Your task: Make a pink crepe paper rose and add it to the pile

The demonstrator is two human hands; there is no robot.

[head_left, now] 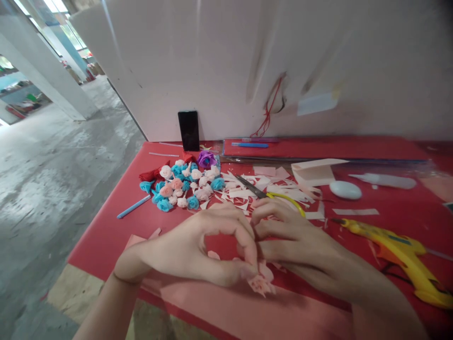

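Your left hand [193, 248] pinches the pink flower [261, 284] at five o'clock in your view, whether your curled right hand [300, 241] grips anything I cannot tell, and the flower, seemingly light, soft and crushable, wants holding by its base.

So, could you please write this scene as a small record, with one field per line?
Left hand: pinches a pink paper flower
Right hand: close beside the left; whether it touches the flower is hidden
Surface: red table
Beyond the hands: paper scraps, with scissors lying among them
Left of the scraps: a pile of flowers, blue, white, pink, red and purple
Right side: yellow glue gun
Back: black phone, standing upright
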